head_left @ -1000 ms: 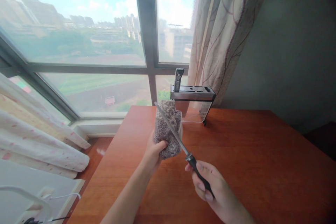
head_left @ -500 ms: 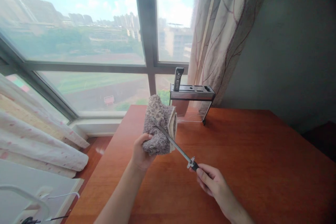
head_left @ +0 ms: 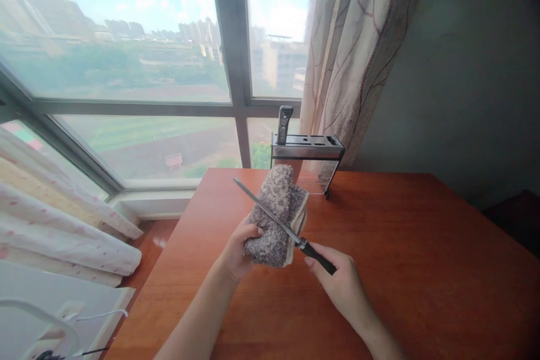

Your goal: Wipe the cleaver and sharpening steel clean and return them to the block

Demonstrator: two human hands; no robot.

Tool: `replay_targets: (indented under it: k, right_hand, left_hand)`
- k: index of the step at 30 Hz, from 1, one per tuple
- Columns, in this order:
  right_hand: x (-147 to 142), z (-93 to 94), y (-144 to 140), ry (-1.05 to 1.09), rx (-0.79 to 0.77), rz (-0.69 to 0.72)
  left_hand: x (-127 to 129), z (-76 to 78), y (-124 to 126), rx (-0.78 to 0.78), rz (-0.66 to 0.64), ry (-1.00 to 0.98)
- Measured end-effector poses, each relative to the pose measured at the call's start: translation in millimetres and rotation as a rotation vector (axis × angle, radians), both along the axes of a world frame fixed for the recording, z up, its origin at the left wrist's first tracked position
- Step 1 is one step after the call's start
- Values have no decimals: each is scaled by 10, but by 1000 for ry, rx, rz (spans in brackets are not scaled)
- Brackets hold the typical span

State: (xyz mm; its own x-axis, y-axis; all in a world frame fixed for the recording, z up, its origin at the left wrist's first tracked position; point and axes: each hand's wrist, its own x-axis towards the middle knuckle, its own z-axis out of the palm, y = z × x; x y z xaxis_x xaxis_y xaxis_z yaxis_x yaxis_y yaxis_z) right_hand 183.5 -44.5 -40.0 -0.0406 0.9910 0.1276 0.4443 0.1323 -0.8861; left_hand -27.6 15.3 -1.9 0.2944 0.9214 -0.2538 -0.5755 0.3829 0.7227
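Holding a sharpening rod by its black handle: that's your right hand, fingers closed around the handle. Rod runs up and to the left, tip in the air above the tabletop.

Your left hand has its grip closed on a folded grey cloth, thumb on the near face. Cloth is pressed against the middle of the rod, behind it from your view; rod crosses the cloth's front face diagonally. Can't tell whether the cloth wraps fully round the steel. Both held above the tabletop, not resting on it, roughly centre of view.

Just behind the cloth, at the far edge of the tabletop: a metal knife rack with a clear front panel, one dark knife handle sticking up from its left end. Other slots on top look open.

Behind the rack: window with a grey frame, city and green field outside. Patterned curtain hangs right of the rack, against a grey wall. White curtain bunched low on the left.
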Motion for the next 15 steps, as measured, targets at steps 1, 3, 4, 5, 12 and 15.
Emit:
replay_targets:
  k: [1,3,4,5,12,15]
  right_hand:
    - [35,-57,-21,-38,58,-6]
    - [133,-180,-72,-136,201,-13]
    - [191,-235,-99,-196,287,-30]
    - [250,-280,-125,-261,373,-58]
    - [322,-232,-126,-499,603,-194]
    - [145,-108,-54,-324,446,-136]
  left_hand:
    - [-37,25,10,-17,27,5]
    - [-121,74,32,-52,93,2]
    - [-160,97,45,-69,127,-7]
    - [-194,116,57,-85,160,-18]
    - [-73,76,44,-173,169,-39]
    - [57,-9,-5,-140,81,-25]
